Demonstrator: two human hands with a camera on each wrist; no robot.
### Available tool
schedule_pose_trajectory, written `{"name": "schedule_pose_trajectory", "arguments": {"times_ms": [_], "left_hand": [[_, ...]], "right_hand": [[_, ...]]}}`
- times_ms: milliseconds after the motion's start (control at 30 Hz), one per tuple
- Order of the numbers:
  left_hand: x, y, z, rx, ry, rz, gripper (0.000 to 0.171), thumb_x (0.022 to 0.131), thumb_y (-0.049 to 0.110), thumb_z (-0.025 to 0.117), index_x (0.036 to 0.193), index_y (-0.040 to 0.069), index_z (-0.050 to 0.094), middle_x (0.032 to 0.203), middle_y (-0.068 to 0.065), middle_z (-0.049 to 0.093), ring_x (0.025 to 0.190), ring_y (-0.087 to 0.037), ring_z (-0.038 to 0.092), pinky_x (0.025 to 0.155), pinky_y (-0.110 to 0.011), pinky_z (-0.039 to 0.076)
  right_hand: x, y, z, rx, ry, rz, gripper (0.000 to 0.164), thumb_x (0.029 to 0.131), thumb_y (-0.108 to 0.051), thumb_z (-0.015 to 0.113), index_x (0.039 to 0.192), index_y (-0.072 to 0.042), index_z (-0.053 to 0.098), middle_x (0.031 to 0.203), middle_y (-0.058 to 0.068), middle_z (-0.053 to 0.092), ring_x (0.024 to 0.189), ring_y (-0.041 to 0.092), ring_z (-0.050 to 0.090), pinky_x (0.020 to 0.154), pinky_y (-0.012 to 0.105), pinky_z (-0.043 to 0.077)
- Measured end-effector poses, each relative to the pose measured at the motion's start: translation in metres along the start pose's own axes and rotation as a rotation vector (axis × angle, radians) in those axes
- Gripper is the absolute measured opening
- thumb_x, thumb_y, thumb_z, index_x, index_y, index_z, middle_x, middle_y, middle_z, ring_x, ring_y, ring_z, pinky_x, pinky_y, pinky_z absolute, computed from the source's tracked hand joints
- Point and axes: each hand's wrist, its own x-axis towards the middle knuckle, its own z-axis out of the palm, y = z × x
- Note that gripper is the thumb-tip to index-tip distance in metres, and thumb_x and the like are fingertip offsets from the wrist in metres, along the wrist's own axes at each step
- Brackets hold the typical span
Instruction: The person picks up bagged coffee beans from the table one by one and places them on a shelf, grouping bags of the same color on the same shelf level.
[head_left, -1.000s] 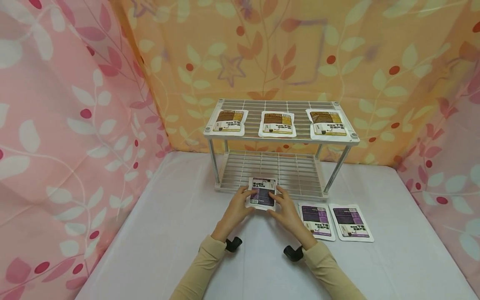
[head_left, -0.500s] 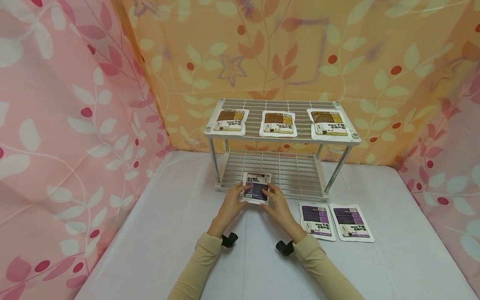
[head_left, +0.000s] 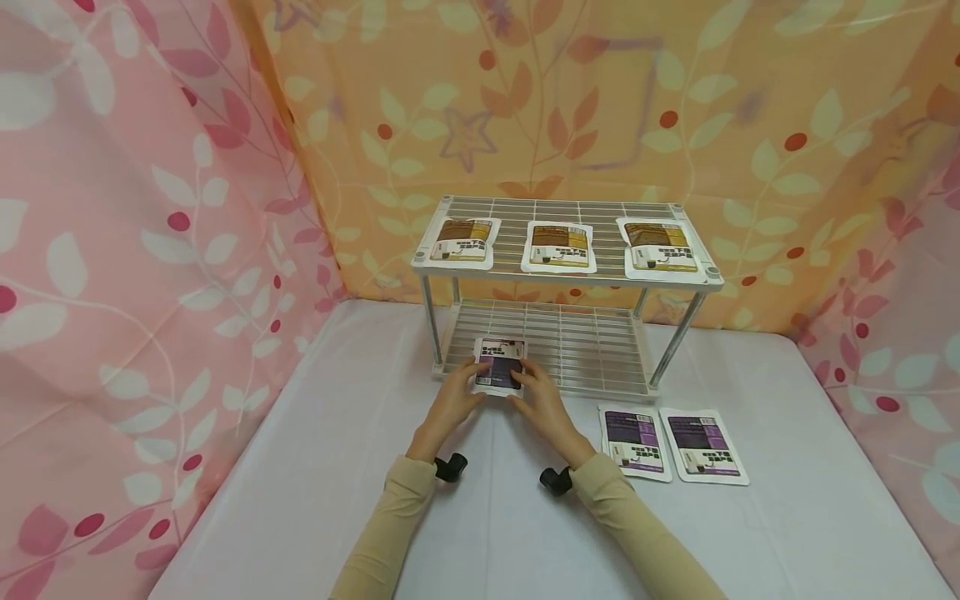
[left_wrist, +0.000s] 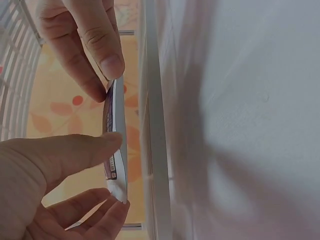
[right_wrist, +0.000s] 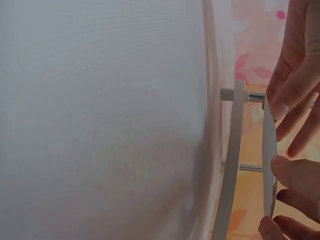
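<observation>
A flat white pouch with a purple-and-dark label [head_left: 498, 364] is held by both hands over the front left of the lower rack shelf. Its print faces up and reads upside down from here. My left hand [head_left: 452, 400] pinches its left edge, thumb on one face and fingers on the other. Opposite, my right hand [head_left: 546, 410] grips the right edge the same way. Seen edge-on in the left wrist view, the pouch [left_wrist: 118, 145] hangs apart from the shelf rim [left_wrist: 156, 125]. The right wrist view also shows the pouch [right_wrist: 269, 150] between the fingers.
A two-tier white wire rack [head_left: 566, 279] stands at the back. Its top shelf bears a brown-labelled pouch [head_left: 462, 243] and two yellow-brown ones [head_left: 558, 247], [head_left: 660, 248]. Two purple pouches [head_left: 635, 443], [head_left: 703, 446] lie on the white table [head_left: 300, 500], right of my right hand.
Both hands have carried the purple pouch left and a little forward, farther over the lower shelf. The pouches on the top shelf and the table stay put.
</observation>
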Motion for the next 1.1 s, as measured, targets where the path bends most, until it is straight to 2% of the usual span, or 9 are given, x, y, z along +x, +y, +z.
{"name": "schedule_pose_trajectory", "arguments": {"times_ms": [167, 400, 667, 867, 1100], "left_hand": [[0.005, -0.001, -0.001, 0.018, 0.036, -0.032, 0.043, 0.083, 0.009, 0.067, 0.124, 0.003, 0.057, 0.137, -0.028, 0.041, 0.126, -0.043, 0.040, 0.101, -0.054, 0.036], [0.012, -0.005, 0.000, 0.085, 0.096, 0.011, 0.040, 0.079, 0.002, 0.068, 0.119, -0.002, 0.060, 0.130, -0.032, 0.046, 0.120, -0.047, 0.043, 0.099, -0.056, 0.037], [0.019, -0.015, -0.003, 0.128, 0.097, 0.026, 0.047, 0.075, 0.006, 0.075, 0.119, -0.001, 0.060, 0.131, -0.031, 0.046, 0.119, -0.048, 0.043, 0.099, -0.056, 0.037], [0.024, -0.018, -0.004, 0.163, 0.129, 0.043, 0.043, 0.073, 0.000, 0.074, 0.114, -0.002, 0.063, 0.126, -0.031, 0.050, 0.114, -0.048, 0.047, 0.096, -0.055, 0.039], [0.027, -0.018, -0.004, 0.208, 0.123, 0.008, 0.044, 0.073, 0.001, 0.075, 0.115, -0.001, 0.063, 0.126, -0.028, 0.051, 0.114, -0.047, 0.047, 0.095, -0.054, 0.040]], "right_hand": [[0.007, -0.001, 0.006, -0.030, -0.018, 0.004, 0.042, 0.076, -0.008, 0.075, 0.112, 0.009, 0.062, 0.128, 0.027, 0.049, 0.117, 0.041, 0.049, 0.096, 0.049, 0.043], [0.016, 0.002, 0.017, -0.075, -0.029, -0.004, 0.039, 0.078, -0.010, 0.073, 0.111, 0.008, 0.062, 0.127, 0.026, 0.051, 0.117, 0.040, 0.050, 0.097, 0.047, 0.043], [0.028, 0.004, 0.023, -0.107, -0.107, 0.018, 0.039, 0.083, -0.014, 0.069, 0.117, 0.006, 0.061, 0.131, 0.022, 0.049, 0.122, 0.037, 0.046, 0.100, 0.044, 0.041], [0.035, 0.005, 0.029, -0.099, -0.111, -0.014, 0.038, 0.084, -0.012, 0.068, 0.116, 0.007, 0.061, 0.129, 0.024, 0.050, 0.118, 0.038, 0.049, 0.097, 0.045, 0.043], [0.040, 0.007, 0.037, -0.091, -0.128, -0.008, 0.035, 0.085, -0.010, 0.065, 0.116, 0.006, 0.061, 0.128, 0.024, 0.050, 0.117, 0.038, 0.050, 0.094, 0.045, 0.045]]}}
